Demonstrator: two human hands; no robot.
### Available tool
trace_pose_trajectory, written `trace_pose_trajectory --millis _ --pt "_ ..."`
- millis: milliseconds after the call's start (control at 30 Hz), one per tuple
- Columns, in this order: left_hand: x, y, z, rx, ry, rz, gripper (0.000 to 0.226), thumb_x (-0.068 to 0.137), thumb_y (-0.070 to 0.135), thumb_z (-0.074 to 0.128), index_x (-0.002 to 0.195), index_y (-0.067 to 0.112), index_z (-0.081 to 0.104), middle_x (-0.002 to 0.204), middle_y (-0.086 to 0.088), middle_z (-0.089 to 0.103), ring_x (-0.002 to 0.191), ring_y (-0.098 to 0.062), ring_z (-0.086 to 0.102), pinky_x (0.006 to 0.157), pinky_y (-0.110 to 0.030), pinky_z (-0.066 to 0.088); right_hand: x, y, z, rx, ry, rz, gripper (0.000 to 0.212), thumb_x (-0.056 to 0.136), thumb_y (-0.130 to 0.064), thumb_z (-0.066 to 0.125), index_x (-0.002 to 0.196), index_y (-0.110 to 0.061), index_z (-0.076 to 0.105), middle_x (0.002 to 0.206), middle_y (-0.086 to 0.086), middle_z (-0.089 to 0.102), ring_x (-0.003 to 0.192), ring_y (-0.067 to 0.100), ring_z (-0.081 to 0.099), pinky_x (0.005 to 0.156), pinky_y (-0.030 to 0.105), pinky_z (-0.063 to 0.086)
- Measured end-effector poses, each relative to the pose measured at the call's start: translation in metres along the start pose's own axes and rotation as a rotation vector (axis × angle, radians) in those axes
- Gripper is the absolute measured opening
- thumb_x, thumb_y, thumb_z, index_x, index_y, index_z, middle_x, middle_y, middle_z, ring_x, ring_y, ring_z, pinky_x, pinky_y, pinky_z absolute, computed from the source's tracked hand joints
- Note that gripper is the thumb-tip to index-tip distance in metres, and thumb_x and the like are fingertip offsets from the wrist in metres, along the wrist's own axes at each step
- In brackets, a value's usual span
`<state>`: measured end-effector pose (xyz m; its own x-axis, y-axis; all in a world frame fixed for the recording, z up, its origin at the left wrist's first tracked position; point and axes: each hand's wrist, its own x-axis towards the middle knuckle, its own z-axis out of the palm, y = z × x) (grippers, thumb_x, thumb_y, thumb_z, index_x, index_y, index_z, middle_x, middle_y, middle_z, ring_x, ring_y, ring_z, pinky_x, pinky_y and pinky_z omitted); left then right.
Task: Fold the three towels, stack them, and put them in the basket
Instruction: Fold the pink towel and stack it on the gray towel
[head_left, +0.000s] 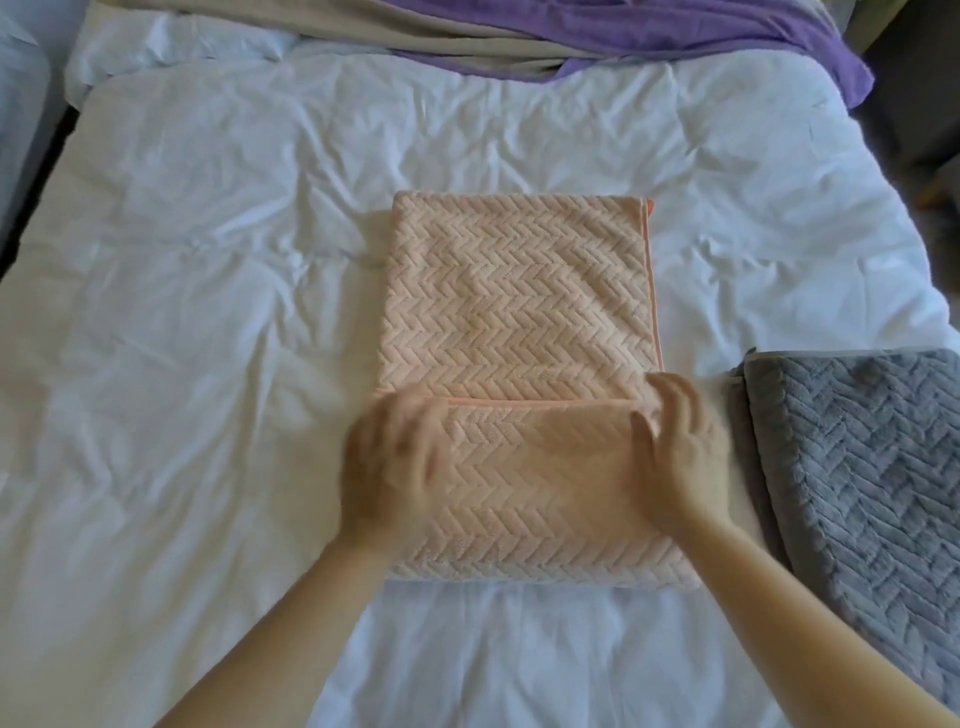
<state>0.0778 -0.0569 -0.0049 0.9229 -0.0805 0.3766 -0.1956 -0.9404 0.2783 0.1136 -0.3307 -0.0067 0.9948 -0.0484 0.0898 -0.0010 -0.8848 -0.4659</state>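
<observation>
**On the white sheet (208, 312), two hands at the peach towel's near flap**

On a rumpled white sheet that covers a bed lies the peach towel (519, 291), a long rectangle with a herringbone weave, its length running away from the person. Its near end is folded over onto itself as a flap, and the flap's trimmed edge crosses the towel from side to side.

The left hand (395, 457) sits at the flap's left corner. It is smeared by motion blur, so I cannot tell whether its fingers pinch the cloth or only lie on it. The right hand (675, 447) rests on the flap's right corner. Its fingers and thumb are both on the upper face, loosely spread, laid on the cloth rather than clamped round it.

Just right of the peach towel, with a strip of sheet between them, lies a gray towel (857, 493) of the same weave, running off the picture's edge. Well beyond the peach towel's far end, a purple cloth (675, 36) and a tan cloth (260, 31) lie bunched along the head of the bed. Dark gaps flank the mattress on both sides.
</observation>
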Motion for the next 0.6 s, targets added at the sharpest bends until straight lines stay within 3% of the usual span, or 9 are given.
trace_pose_trajectory --millis 33,100,200,267,367,467,533,600 --pt "-0.009 0.012 0.003 -0.014 -0.117 0.132 0.038 0.094 0.028 0.050 0.130 0.017 0.054 0.141 -0.010 0.050 0.130 -0.029 0.045 0.105 -0.045 0.035 -0.013 -0.014 0.003 0.015 -0.047 -0.135 0.043 0.099 -0.035 0.038 0.140 -0.024 0.036 0.145 0.002 0.042 0.132 0.026 0.040 0.107 0.045 0.031" --pt "-0.023 0.023 0.012 0.049 -0.390 0.144 0.047 0.096 0.044 0.036 0.140 0.029 0.046 0.154 0.000 0.032 0.141 -0.024 0.033 0.113 -0.047 0.024 -0.037 -0.031 0.019 -0.087 -0.262 -0.322 0.054 0.100 -0.044 0.026 0.150 -0.026 0.022 0.155 -0.003 0.030 0.146 0.018 0.019 0.117 0.039 0.015" --pt "-0.029 0.008 0.025 0.191 -0.586 -0.001 0.061 0.092 0.061 0.023 0.148 0.038 0.026 0.158 0.006 0.018 0.147 -0.023 0.017 0.116 -0.049 0.013 -0.045 -0.019 0.035 -0.295 -0.461 -0.245 0.061 0.096 -0.061 0.007 0.148 -0.036 -0.011 0.159 -0.015 -0.002 0.144 0.006 -0.016 0.118 0.035 -0.013" --pt "-0.028 -0.005 0.031 0.243 -0.606 -0.040 0.066 0.090 0.066 0.020 0.149 0.038 0.021 0.159 0.006 0.015 0.148 -0.022 0.012 0.118 -0.048 0.008 -0.042 -0.001 0.034 -0.353 -0.437 -0.138 0.063 0.093 -0.066 0.001 0.148 -0.039 -0.014 0.156 -0.019 -0.010 0.142 0.005 -0.023 0.116 0.035 -0.020" --pt "-0.030 -0.015 0.024 0.261 -0.640 -0.168 0.074 0.085 0.068 0.014 0.150 0.033 0.020 0.159 0.005 0.013 0.148 -0.020 0.007 0.118 -0.047 0.000 -0.044 0.016 0.022 -0.403 -0.415 0.051 0.064 0.089 -0.066 -0.003 0.145 -0.040 -0.019 0.156 -0.020 -0.014 0.143 0.009 -0.023 0.118 0.039 -0.014" --pt "-0.026 -0.014 0.008 0.274 -0.593 -0.185 0.075 0.085 0.063 0.013 0.149 0.026 0.026 0.158 0.000 0.015 0.147 -0.022 0.007 0.116 -0.044 -0.007 -0.054 0.015 0.008 -0.387 -0.359 0.245 0.063 0.090 -0.064 -0.002 0.145 -0.040 -0.020 0.155 -0.017 -0.017 0.143 0.012 -0.022 0.119 0.040 -0.011" --pt "-0.018 -0.003 0.004 0.190 -0.534 -0.102 0.069 0.087 0.056 0.025 0.144 0.020 0.041 0.154 -0.003 0.030 0.144 -0.026 0.022 0.116 -0.045 0.000 -0.055 -0.001 0.007 -0.369 -0.335 0.171 0.064 0.091 -0.062 -0.004 0.148 -0.036 -0.016 0.154 -0.016 -0.018 0.142 0.012 -0.025 0.116 0.036 -0.018" --pt "-0.010 0.005 0.009 0.131 -0.541 0.006 0.065 0.090 0.053 0.026 0.145 0.023 0.038 0.155 -0.002 0.029 0.144 -0.026 0.021 0.116 -0.046 0.005 -0.049 -0.020 0.018 -0.307 -0.382 0.008 0.063 0.089 -0.064 -0.007 0.146 -0.037 -0.017 0.152 -0.018 -0.021 0.141 0.011 -0.029 0.112 0.031 -0.026"
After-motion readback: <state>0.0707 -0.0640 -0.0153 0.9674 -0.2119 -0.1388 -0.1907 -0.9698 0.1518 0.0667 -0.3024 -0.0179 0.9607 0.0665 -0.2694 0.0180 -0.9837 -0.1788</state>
